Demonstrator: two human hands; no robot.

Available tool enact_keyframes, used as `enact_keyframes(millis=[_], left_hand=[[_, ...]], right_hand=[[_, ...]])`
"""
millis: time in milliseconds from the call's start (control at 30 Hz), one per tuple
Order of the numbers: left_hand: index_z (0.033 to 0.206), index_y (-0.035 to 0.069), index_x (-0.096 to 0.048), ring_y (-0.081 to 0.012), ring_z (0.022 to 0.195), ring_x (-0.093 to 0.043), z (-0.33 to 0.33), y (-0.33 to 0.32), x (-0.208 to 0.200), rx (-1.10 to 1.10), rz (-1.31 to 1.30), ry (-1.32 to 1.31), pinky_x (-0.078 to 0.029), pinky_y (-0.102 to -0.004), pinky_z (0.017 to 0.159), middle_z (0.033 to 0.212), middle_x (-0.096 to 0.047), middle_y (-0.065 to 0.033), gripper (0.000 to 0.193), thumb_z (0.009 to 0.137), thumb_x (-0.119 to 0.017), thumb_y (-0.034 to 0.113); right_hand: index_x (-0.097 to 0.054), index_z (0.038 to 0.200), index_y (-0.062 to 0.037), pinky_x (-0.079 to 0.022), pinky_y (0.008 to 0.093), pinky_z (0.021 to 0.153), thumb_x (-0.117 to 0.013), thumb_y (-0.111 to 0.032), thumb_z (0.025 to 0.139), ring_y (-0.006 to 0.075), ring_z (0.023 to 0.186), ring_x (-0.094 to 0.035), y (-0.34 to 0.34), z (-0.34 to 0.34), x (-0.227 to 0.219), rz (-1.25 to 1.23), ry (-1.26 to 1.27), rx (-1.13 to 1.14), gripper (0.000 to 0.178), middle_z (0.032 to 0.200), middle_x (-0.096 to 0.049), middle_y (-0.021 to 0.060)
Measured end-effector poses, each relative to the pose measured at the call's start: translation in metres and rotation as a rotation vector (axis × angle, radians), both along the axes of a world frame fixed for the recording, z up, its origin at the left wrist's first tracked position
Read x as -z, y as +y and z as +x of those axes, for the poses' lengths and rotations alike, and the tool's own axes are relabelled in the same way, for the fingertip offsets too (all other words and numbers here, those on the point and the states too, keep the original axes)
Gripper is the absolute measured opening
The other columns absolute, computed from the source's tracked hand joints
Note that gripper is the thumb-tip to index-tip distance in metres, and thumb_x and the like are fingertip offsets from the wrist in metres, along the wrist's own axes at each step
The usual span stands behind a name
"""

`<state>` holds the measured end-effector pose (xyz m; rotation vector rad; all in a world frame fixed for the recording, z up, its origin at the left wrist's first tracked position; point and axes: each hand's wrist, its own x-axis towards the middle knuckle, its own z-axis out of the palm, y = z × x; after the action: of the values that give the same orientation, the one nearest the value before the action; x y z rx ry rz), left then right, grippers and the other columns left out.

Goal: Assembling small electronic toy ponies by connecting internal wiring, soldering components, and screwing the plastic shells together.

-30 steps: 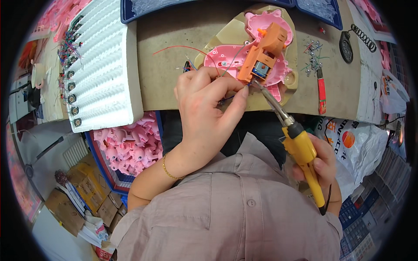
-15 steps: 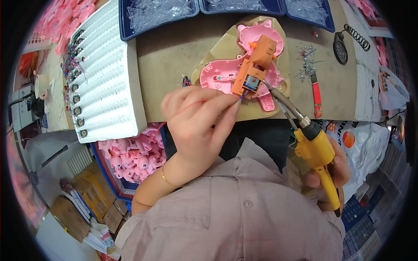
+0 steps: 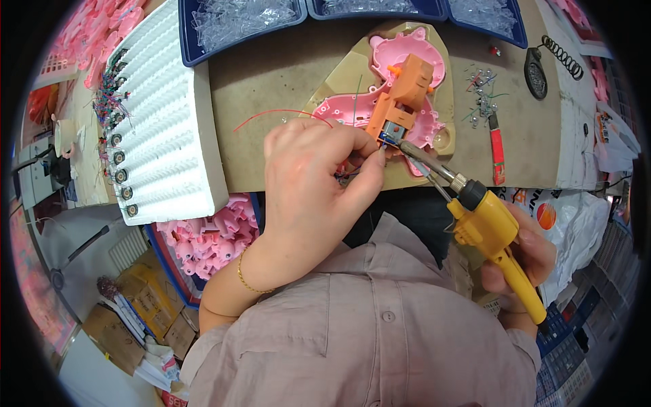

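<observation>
My left hand pinches thin wires at the lower end of an orange plastic gearbox. A red wire and a green wire stick out past its fingers. The gearbox lies in an open pink toy shell, which rests in a beige fixture. A small motor with blue at its end shows in the gearbox. My right hand is closed round a yellow soldering gun. Its tip is beside the motor's end, close to the left fingertips; whether it touches cannot be told.
A white foam tray with small round parts and wires stands left. Blue bins of clear plastic pieces line the back. On the right lie a red-handled tool, wired small parts and a black coiled-cord piece. Pink parts fill a crate below.
My left hand has shifted slightly right and up against the motor's end, and the red and green wires now stand out. The soldering gun's tip has moved left and down to the motor's end.
</observation>
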<state>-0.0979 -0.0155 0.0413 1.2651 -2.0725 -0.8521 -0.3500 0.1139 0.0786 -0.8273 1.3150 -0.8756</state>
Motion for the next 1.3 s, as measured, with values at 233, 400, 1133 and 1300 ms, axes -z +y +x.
enact_keyframes(millis=[233, 400, 1133, 1300], left_hand=[[0.069, 0.01, -0.062, -0.0214, 0.07, -0.054, -0.003, -0.002, -0.006, -0.005, -0.004, -0.025, -0.036, -0.0347, 0.075, 0.065, -0.058, -0.0016, 0.008, 0.072, -0.069, 0.012], [0.07, 0.005, -0.062, -0.0209, 0.065, -0.051, -0.002, -0.004, -0.008, 0.02, -0.039, -0.052, -0.038, -0.0314, 0.068, 0.063, -0.056, -0.0049, 0.011, 0.073, -0.07, 0.012], [0.07, 0.006, -0.062, -0.0223, 0.065, -0.053, -0.004, -0.008, -0.013, 0.041, -0.039, -0.097, -0.039, -0.0319, 0.07, 0.063, -0.057, -0.0049, 0.01, 0.073, -0.069, 0.012], [0.069, 0.006, -0.061, -0.0228, 0.065, -0.053, -0.003, -0.009, -0.014, 0.055, -0.047, -0.129, -0.038, -0.0328, 0.069, 0.064, -0.057, -0.0049, 0.011, 0.073, -0.069, 0.012]], right_hand=[[-0.039, 0.133, 0.0109, -0.046, 0.0244, 0.072, -0.057, -0.034, 0.082, 0.017, 0.084, -0.06, -0.003, 0.001, 0.0, -0.039, 0.054, -0.06, 0.07, 0.107, -0.06, 0.0173], [-0.038, 0.133, 0.011, -0.046, 0.024, 0.069, -0.057, -0.032, 0.082, 0.0165, 0.08, -0.06, -0.004, 0.0, 0.0, -0.069, 0.095, -0.102, 0.069, 0.106, -0.061, 0.0169], [-0.045, 0.123, 0.0138, -0.047, 0.0237, 0.067, -0.061, -0.021, 0.084, 0.016, 0.075, -0.061, -0.012, 0.024, 0.015, -0.725, 0.243, -0.135, 0.055, 0.109, -0.061, 0.0219], [-0.046, 0.122, 0.0132, -0.047, 0.0238, 0.065, -0.061, -0.025, 0.083, 0.0162, 0.075, -0.062, -0.004, 0.014, 0.004, -0.358, 0.036, -0.058, 0.056, 0.104, -0.062, 0.0205]])
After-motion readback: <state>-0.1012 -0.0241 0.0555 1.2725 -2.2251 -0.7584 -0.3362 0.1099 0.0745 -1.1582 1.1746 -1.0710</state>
